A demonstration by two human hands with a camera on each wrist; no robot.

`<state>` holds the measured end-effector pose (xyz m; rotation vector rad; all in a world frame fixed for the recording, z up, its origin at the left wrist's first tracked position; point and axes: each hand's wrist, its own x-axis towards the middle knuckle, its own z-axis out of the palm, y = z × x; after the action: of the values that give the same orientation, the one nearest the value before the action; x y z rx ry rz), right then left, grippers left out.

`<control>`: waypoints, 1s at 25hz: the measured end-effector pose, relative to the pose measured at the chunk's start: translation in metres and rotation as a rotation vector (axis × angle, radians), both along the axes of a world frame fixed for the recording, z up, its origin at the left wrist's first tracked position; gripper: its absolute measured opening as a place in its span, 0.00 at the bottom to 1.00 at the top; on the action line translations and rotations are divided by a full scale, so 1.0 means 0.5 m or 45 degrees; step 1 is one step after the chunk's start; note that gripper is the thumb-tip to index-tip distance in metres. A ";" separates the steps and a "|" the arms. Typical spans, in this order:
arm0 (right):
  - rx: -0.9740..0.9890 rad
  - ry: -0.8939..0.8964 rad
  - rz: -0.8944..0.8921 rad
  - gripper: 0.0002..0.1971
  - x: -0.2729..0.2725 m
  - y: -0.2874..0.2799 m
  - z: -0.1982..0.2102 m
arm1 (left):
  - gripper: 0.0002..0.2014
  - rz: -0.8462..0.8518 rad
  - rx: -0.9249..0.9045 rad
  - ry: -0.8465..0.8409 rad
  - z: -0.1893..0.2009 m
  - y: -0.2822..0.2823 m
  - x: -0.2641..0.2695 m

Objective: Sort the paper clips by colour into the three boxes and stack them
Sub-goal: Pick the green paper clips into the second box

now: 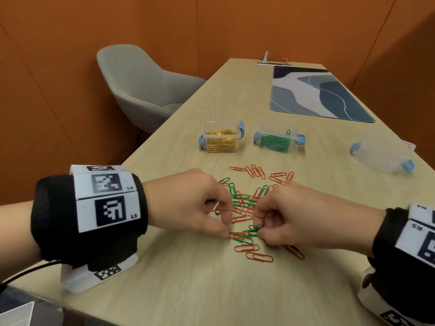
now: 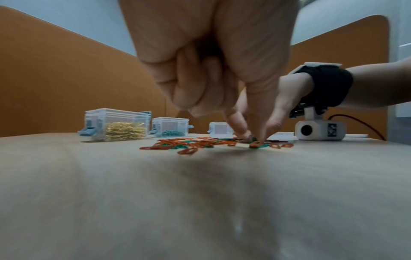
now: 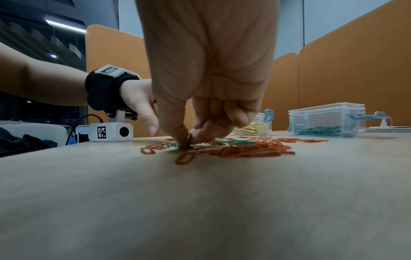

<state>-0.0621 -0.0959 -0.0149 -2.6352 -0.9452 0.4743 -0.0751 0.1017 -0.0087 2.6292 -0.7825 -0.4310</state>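
Fingertips [image 1: 226,232] of the left hand [image 1: 197,203] pinch down on a red clip [image 1: 240,236], and the right hand [image 1: 289,220] pinches a green clip [image 1: 255,228] just beside it. Both hands are curled over the near edge of the pile [image 1: 249,203] of red and green clips. Behind the pile stand the gold box [image 1: 221,140] and the green box [image 1: 277,140]; an empty box [image 1: 383,154] lies well apart to the right. All are on a wooden table [image 1: 211,290], with orange walls [image 1: 58,67] and a grey chair [image 1: 141,90] around.

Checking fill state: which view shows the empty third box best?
Head view: the empty box lies apart at far right, whole and visibly without clips. Left wrist shows only a small, distant piece beside the left hand. Right wrist doesn't show it.
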 end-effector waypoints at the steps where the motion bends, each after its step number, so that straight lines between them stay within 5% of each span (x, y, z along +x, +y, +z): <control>1: -0.005 0.006 -0.005 0.05 0.001 0.000 0.000 | 0.09 -0.006 0.006 -0.016 -0.001 -0.006 0.003; 6: -0.002 0.023 0.001 0.06 0.001 -0.001 0.001 | 0.03 0.001 0.072 0.000 -0.016 -0.023 0.009; 14: 0.029 -0.036 -0.019 0.08 -0.002 -0.011 0.007 | 0.07 0.197 0.031 -0.067 0.002 0.005 0.004; 19: 0.029 -0.042 -0.027 0.07 -0.001 -0.011 0.006 | 0.10 -0.055 0.037 -0.007 -0.005 -0.026 0.007; 25: 0.057 -0.083 -0.081 0.04 0.004 -0.019 0.005 | 0.05 -0.077 0.226 0.074 -0.015 -0.038 0.003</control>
<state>-0.0603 -0.1055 -0.0125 -2.6455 -0.8775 0.3498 -0.0734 0.0828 -0.0163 2.7465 -0.8420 -0.6171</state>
